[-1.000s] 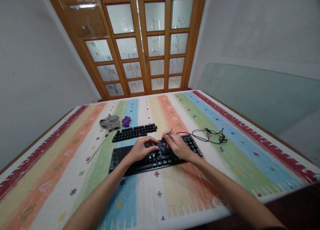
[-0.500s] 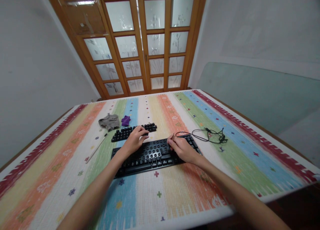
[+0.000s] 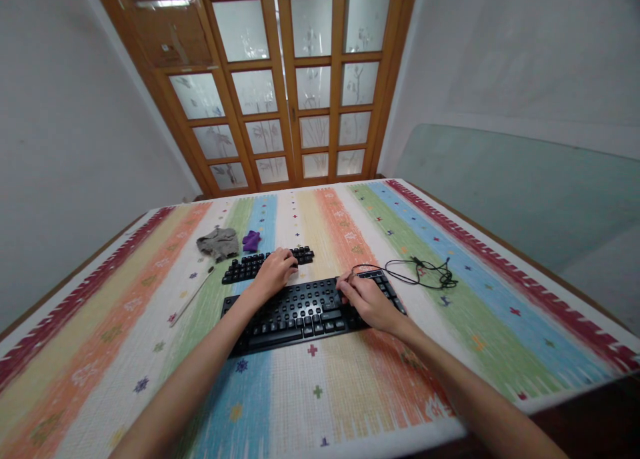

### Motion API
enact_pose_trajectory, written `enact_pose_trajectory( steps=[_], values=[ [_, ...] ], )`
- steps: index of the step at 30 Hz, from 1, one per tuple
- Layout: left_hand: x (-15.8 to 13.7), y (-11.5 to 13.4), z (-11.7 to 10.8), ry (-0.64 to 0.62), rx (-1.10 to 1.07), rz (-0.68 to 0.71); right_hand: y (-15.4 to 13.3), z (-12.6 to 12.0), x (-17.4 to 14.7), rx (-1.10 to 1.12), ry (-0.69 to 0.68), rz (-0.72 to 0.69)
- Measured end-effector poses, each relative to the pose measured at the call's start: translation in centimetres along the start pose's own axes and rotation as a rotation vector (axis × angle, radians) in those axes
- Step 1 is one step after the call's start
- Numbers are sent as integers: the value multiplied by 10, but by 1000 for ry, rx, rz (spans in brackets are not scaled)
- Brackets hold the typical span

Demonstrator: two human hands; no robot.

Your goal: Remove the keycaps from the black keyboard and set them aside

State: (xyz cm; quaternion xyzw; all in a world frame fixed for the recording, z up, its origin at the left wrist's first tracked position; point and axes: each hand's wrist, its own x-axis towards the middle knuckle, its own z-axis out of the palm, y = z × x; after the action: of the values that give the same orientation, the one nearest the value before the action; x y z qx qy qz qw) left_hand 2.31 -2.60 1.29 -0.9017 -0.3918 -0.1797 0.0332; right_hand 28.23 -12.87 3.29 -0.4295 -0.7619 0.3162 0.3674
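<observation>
A black keyboard (image 3: 295, 306) lies in front of me; many of its keycaps are off in the upper middle, showing the bare switch posts. Behind it, loose black keycaps (image 3: 243, 267) stand in rows. My left hand (image 3: 275, 272) is over the right part of these rows, fingers bent together around a dark keycap that they mostly hide. Above the keyboard's right part is my right hand (image 3: 367, 299), its thumb and fingers pinched together. Something small and thin seems to show at its fingertips, too small to name.
A grey cloth (image 3: 219, 244) and a purple cloth (image 3: 251, 240) lie behind the keycaps. A thin brush-like stick (image 3: 191, 297) rests at the left. The coiled black cable (image 3: 425, 272) is at the right. A striped cloth covers the table (image 3: 320, 392).
My left hand has shifted slightly, its fingers drawing closer together at the loose keycaps. My right hand stays pinched over the keyboard, moved only a little. The other objects keep their places.
</observation>
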Motion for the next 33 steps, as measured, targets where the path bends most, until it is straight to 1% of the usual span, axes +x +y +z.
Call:
enact_pose_trajectory(
  steps=[5, 12, 21, 33],
  values=[
    [6, -1, 4, -18, 21, 12, 5, -4, -4, 50, 40, 9],
    [6, -2, 10, -12, -32, 8, 10, -5, -8, 100, 65, 25],
    [7, -2, 13, -19, 37, 28, 10, -4, -10, 113, 63, 34],
    [8, 0, 15, -14, 54, 42, 9, -3, -11, 117, 61, 39]
  ],
)
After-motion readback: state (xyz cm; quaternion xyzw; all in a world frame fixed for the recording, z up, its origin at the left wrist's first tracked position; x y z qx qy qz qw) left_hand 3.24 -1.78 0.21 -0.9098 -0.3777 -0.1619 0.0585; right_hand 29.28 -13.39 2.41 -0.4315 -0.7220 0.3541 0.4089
